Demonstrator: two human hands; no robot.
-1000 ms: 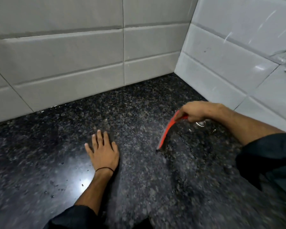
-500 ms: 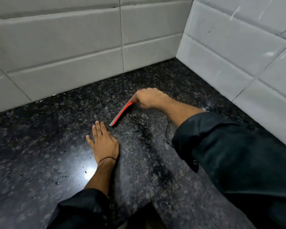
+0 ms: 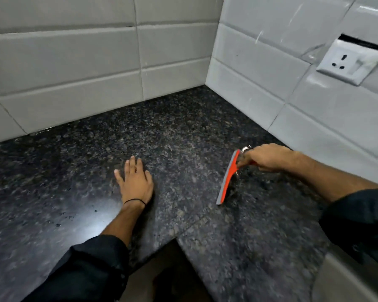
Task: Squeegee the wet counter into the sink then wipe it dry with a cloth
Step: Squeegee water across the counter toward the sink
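Now the right hand (image 3: 268, 158) is gripping the handle of the orange squeegee (image 3: 228, 177), fingers wrapped shut around it, with the blade resting edge-down on the dark granite counter (image 3: 183, 136) near the right-hand wall, short of the back corner. The left hand (image 3: 136, 182) is lying flat on the counter with its fingers spread and holding nothing, bracing the body well clear of the blade.

A curved grey rim, probably the sink (image 3: 345, 277), is showing at the counter's near right edge, so the water is wanting to go that way, toward the person and to the right. Doing this well is looking like a matter of keeping the whole rubber edge pressed evenly against the stone, tilting the handle a little ahead of the blade, and pulling in one unbroken stroke rather than short dabs. Each pass should be overlapping the last, or thin lines of water will be staying behind. The strip along the tiled wall (image 3: 260, 92) needs the blade set right against the joint. No cloth is showing anywhere in view, so the drying step is looking some way off.
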